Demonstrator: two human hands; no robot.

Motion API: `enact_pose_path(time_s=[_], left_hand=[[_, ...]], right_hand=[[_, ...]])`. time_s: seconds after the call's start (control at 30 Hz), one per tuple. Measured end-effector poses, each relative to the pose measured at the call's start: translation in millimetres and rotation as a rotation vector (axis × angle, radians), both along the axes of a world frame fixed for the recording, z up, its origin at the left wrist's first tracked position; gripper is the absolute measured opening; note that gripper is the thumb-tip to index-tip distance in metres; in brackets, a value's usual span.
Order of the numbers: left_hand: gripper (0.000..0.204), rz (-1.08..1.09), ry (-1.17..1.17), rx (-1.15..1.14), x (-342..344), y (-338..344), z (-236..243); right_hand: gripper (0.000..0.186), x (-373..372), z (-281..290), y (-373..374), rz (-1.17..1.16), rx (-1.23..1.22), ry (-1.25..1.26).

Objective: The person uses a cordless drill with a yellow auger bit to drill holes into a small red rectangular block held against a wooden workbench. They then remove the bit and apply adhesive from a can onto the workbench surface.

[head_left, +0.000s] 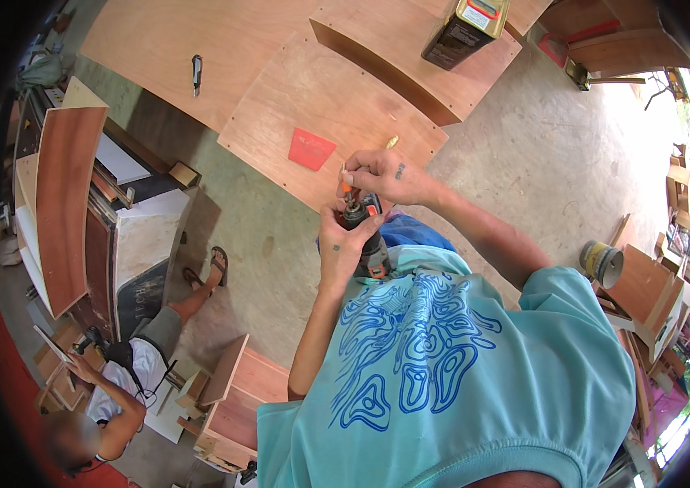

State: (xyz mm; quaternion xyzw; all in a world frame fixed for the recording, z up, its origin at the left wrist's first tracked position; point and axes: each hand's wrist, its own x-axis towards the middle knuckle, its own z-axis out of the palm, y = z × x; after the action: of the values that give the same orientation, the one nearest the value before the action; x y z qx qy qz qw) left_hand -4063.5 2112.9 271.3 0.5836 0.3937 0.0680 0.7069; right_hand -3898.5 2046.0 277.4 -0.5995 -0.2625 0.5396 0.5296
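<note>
A dark grey cordless drill [373,254] with orange accents is held close in front of my body, its chuck pointing away from me. My left hand [340,248] is closed around its front end, near the chuck. At the tip of the chuck, my right hand [386,176] pinches a small orange-collared bit [347,188]; whether the bit is seated in the chuck I cannot tell. Just beyond, a red flat plastic spreader [311,150] lies on the plywood panel [280,106]. Near my right knuckles is a small yellowish piece [393,141], its kind unclear.
A utility knife [197,75] lies on the far-left plywood sheet. A rectangular metal can [467,34] stands at the far right on the boards. Left, another person [129,370] works beside stacked wood. A round tin [603,263] and timber offcuts [646,293] are at the right.
</note>
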Motion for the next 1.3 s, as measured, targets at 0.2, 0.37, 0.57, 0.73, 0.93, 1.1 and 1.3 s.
enact_pose_path(time_s=[0.2,0.37,0.57,0.73,0.93,1.1,1.3], left_hand=[[0.044,-0.103,-0.037,-0.047,-7,8,-4],[0.042,-0.094,-0.139,-0.146,-12,12,2],[0.044,0.021,-0.027,-0.104,-7,6,7],[0.046,0.013,-0.005,-0.096,-5,6,6],[0.048,-0.014,0.001,-0.094,-8,8,1],[0.048,-0.011,-0.004,-0.097,-7,8,1],[0.045,-0.042,0.008,-0.096,-6,10,6]], right_hand=[[0.027,-3,-3,-3,-0.043,-0.020,0.026],[0.025,-2,-6,-3,-0.008,-0.022,0.026],[0.024,-1,2,-2,0.015,-0.018,-0.029],[0.022,2,1,-3,0.036,-0.019,-0.026],[0.026,2,-6,-5,0.034,0.022,-0.135],[0.025,-2,-1,-5,0.007,-0.006,-0.205],[0.024,0,8,-5,-0.015,-0.043,-0.010]])
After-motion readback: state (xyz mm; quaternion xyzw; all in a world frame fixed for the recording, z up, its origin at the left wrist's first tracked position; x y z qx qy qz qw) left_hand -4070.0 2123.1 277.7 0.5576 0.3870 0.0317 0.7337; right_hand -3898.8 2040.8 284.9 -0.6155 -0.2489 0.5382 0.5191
